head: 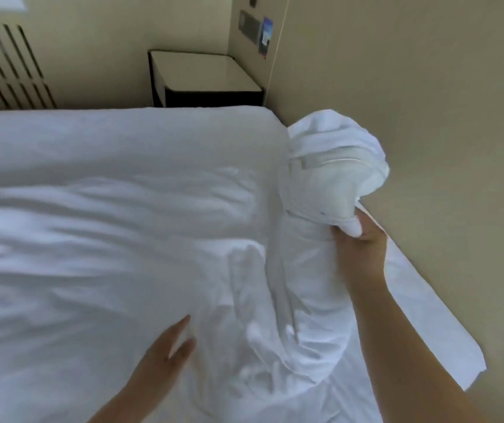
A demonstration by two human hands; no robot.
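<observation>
readable text: none | wall card point(267, 35): coloured print, too blurred to read

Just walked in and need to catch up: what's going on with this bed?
A person is working on the bed. The right hand grips a bunched end of the white cover and holds it up beside the wall. The left hand is open, fingers straight, on the wrinkled part nearer the person. The rest of the cover lies spread over the bed. A nightstand stands beyond it.
</observation>
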